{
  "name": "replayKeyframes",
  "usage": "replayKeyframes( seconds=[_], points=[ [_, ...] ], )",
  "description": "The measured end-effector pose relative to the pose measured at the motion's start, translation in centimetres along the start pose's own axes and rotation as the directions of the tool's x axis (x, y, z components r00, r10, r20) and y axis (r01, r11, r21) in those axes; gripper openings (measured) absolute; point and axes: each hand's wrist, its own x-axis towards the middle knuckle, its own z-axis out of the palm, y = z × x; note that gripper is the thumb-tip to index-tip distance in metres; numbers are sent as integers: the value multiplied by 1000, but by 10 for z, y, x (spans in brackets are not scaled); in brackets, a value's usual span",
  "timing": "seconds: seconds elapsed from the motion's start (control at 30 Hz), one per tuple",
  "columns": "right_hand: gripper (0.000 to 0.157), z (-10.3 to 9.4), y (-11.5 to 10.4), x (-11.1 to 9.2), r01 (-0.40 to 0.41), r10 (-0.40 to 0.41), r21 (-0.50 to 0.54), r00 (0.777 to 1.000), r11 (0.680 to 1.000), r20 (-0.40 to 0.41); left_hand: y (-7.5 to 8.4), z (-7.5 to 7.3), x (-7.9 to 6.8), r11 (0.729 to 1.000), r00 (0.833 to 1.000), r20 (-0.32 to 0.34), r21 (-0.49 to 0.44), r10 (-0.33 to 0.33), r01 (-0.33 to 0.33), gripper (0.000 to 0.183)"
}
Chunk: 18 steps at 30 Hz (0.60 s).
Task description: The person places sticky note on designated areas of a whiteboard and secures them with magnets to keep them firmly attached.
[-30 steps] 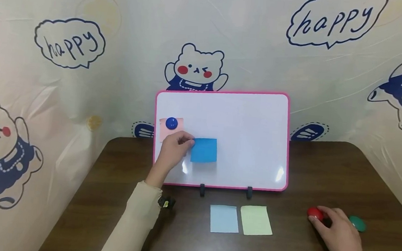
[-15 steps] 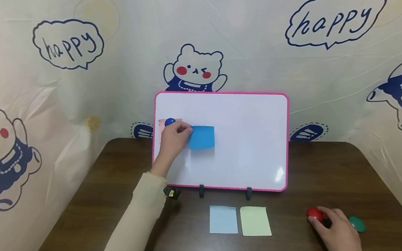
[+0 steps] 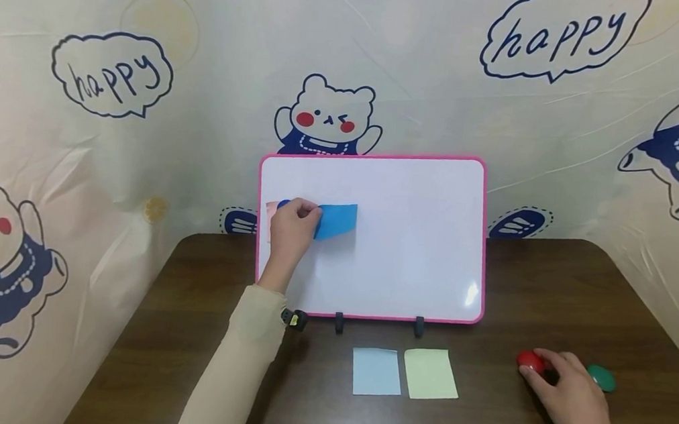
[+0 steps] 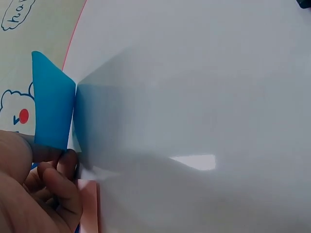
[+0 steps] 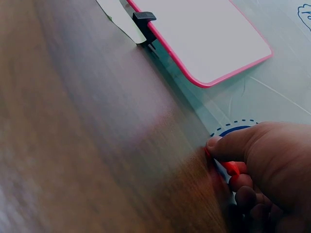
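My left hand [image 3: 291, 229] pinches a blue sticky note [image 3: 337, 220] by its left edge, in front of the whiteboard [image 3: 416, 239]. In the left wrist view the note [image 4: 52, 102] stands tilted, with one edge close to the board. Behind that hand, a pink note [image 3: 269, 214] and a blue round magnet [image 3: 282, 203] on the board are mostly hidden. Over at the right of the table, my right hand [image 3: 575, 393] holds a red round magnet [image 3: 529, 361] between thumb and fingers. Beside its knuckles lies a green round magnet [image 3: 602, 378].
A light blue note [image 3: 376, 372] and a pale green note [image 3: 431, 374] lie side by side on the wooden table [image 3: 310, 405]. Black feet [image 3: 338, 322] support the pink-framed board. A printed curtain [image 3: 224, 81] hangs behind.
My left hand has moved up the board with the blue note, which has turned more edge-on. It now covers more of the pink note and blue magnet. The right hand has stayed put.
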Motion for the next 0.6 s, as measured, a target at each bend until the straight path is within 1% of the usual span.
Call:
replayKeyframes(
  seconds=[0.1, 0.33, 0.6],
  points=[
    [52, 0, 0, 0, 2, -2, 0, 1000, 1000, -4, 1, 1, 1, 1000, 1000, -15, 15, 11, -10, 21],
    [53, 0, -1, 0, -8, 8, -5, 1000, 1000, 2, 4, 4, 0, 999, 999, -44, 42, -1, 3, 22],
    [51, 0, -1, 1, -5, 5, -9, 1000, 1000, -9, 4, 9, 1, 997, 995, -94, 72, 26, -20, 23]
  ],
)
